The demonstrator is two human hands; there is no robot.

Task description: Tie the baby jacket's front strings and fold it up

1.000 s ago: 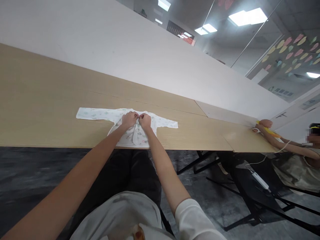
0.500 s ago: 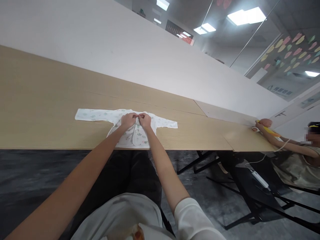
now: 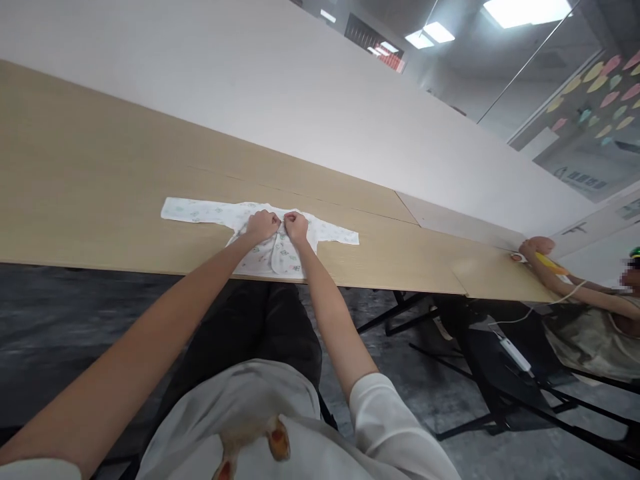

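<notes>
A small white baby shirt (image 3: pixel 287 257) with a scattered pastel print lies spread on the table, its long sleeves stretched out to both sides and its hem near the front edge. My left hand (image 3: pixel 263 227) is on the upper chest of the shirt, fingers curled closed on the cloth beside the front opening. Just to its right, my right hand (image 3: pixel 297 227) pinches the fabric at the overlapping front. A narrow gap separates the two hands. The fingertips hide whatever fastening may be there.
The long wooden table (image 3: pixel 100 167) runs along a white partition (image 3: pixel 300 100). At the far right a person's arms (image 3: pixel 550 277) reach over the table toward a round pinkish object (image 3: pixel 541 245) and something yellow. Black folding chairs (image 3: pixel 500 373) stand below, one bearing a white power strip (image 3: pixel 516 355).
My hands, which met at the shirt's front, have come slightly apart. The camera view has shifted, so the shirt and table edge sit higher in the picture.
</notes>
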